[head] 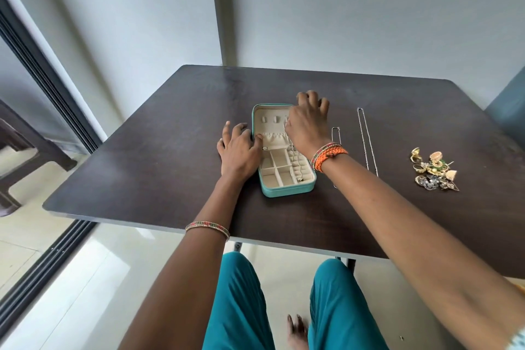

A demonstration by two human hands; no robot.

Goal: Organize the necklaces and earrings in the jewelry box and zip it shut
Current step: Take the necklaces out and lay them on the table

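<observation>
Jewelry box open, right hand hiding its lid corner (grip unclear)

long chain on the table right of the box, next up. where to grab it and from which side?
Pinch the long chain at its far looped end, coming straight down from above. It lies flat and stretched out on the table, apart from the shorter chain and the earring pile, so the top is free. The right hand is nearest. Lifting by one end should let it hang straight rather than bunch.
</observation>
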